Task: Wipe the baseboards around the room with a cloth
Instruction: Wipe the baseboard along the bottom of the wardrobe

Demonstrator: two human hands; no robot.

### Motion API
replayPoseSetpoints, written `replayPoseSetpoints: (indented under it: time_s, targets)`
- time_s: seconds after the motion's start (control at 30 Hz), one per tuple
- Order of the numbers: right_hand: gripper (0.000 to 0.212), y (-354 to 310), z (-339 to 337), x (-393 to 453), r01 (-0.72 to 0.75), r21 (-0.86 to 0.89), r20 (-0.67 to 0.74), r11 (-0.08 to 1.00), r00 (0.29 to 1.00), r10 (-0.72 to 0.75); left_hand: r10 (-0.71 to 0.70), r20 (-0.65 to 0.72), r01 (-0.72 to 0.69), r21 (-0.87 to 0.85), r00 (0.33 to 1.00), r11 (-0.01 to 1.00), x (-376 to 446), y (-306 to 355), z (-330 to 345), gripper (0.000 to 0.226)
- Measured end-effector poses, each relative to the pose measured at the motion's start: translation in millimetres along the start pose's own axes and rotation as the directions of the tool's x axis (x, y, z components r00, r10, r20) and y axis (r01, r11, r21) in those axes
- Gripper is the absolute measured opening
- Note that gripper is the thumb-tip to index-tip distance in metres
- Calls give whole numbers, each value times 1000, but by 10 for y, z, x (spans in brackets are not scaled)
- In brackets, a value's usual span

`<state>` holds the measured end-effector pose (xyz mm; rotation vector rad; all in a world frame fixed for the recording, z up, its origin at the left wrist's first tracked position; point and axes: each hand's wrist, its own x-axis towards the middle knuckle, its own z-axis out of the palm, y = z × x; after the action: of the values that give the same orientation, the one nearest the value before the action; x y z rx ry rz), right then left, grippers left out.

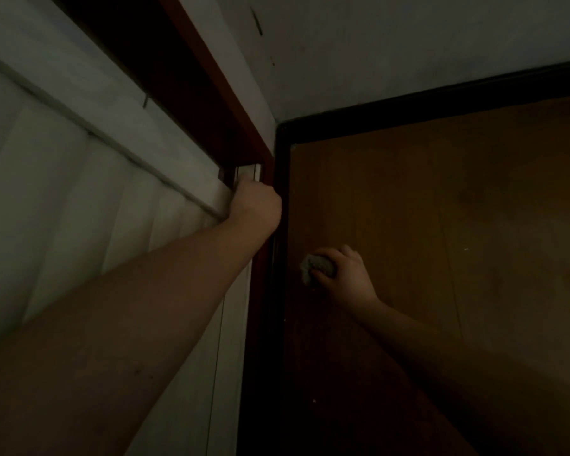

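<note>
Right hand clutches a crumpled grey cloth against the brown wooden floor, just beside the dark baseboard. Left hand is curled around the end of a white sliding panel in the reddish-brown frame.

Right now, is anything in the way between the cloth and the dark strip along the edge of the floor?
Nothing visible. The right hand grips the cloth on the brown floor, and only bare floor lies between it and the dark baseboard. The left hand holds the white panel further along, clear of that gap.
</note>
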<state>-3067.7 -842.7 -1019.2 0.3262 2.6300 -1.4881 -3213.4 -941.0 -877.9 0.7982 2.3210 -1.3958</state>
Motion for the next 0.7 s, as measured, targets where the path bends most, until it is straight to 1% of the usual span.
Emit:
replayPoseSetpoints:
  time_s: [0.1, 0.17, 0.2, 0.23, 0.27, 0.3, 0.33, 0.43, 0.53, 0.63, 0.7]
  targets:
    - [41, 23, -10, -3, -2, -1, -2, 1000, 1000, 2, -24, 44, 29, -125, 999, 992, 60, 65, 30, 22]
    - [41, 50, -29, -8, -15, 6, 2, 1000, 1000, 15, -102, 20, 103, -321, 995, 941, 75, 98, 120, 25]
    - [41, 63, -39, -11, -22, 10, 1, 1000, 1000, 22, -158, -7, 141, -408, 987, 902, 95, 122, 187, 34]
    - [41, 73, -50, -15, -27, 13, 0, 1000, 1000, 27, -215, -26, 179, -466, 976, 867, 126, 154, 269, 48]
    - [41, 82, -58, -21, -30, 15, -1, 999, 1000, 30, -257, -18, 213, -505, 966, 836, 153, 189, 344, 64]
    - [41, 92, -62, -29, -31, 17, 0, 999, 1000, 31, -279, -1, 233, -545, 960, 805, 182, 216, 404, 74]
    - [41, 102, -60, -39, -32, 22, 0, 999, 999, 32, -278, 29, 242, -587, 960, 773, 214, 225, 455, 79]
    - [41, 114, -23, -73, -37, 48, 10, 998, 999, 36, -236, 85, 231, -668, 968, 707, 318, 236, 615, 80]
    - [41, 97, 52, -98, -46, 58, 16, 997, 999, 45, -262, 118, 263, -727, 958, 635, 405, 266, 712, 76]
    - [42, 57, 159, -146, -40, 107, 28, 993, 999, 37, -288, 77, 243, -759, 954, 603, 588, 206, 694, 74]
    - [44, 43, 239, -173, -32, 113, 39, 993, 999, 27, -305, -22, 174, -782, 952, 599, 705, 190, 709, 72]
